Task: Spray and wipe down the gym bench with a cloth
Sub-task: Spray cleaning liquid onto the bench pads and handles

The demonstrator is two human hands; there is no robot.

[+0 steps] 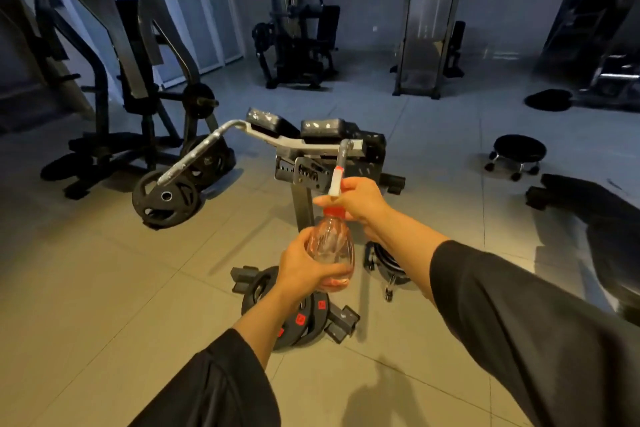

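Spray bottle [331,250] is held up mid-air, in front of the bench's black pads [323,128], w/ floor weight plates [294,315] below it. Left hand [304,270] curls round the clear pink body from the left side; right hand [360,199] clamps on the red neck and white trigger head [336,180], nozzle pointing up toward the bench frame. Little liquid shows at the bottom, so prob light. Thin plastic, smooth, likely slick if wet and will flex if squeezed hard. Best grip is the neck, index on trigger; body hand only steadies. No cloth in view. Pads look wrapped in film, can't tell for sure.
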